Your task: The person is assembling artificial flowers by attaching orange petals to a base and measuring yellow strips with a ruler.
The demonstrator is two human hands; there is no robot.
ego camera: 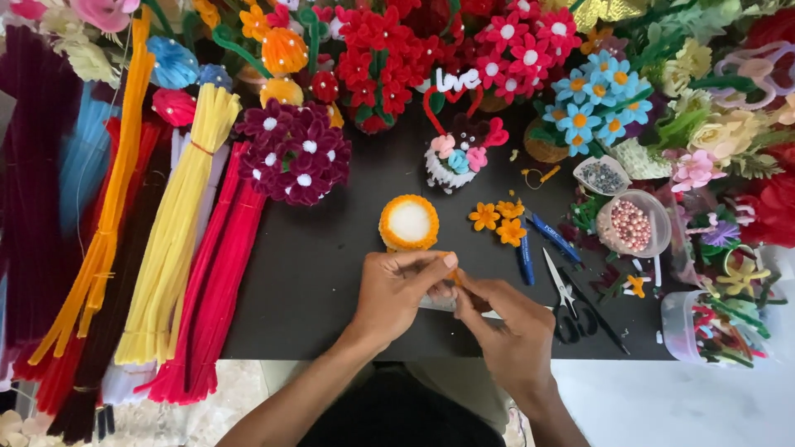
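Scissors (571,305), orange flowers (498,220) and pearl bowl (633,225) flank the right hand (507,324).

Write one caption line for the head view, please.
Left hand and right hand pinch a small orange fuzzy piece near a round orange-rimmed white pad.

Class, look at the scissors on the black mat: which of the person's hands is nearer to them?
Right. The right hand lies just left of the scissors, almost beside the handles. The left hand sits further left, beyond the right hand, below the orange-rimmed round piece.
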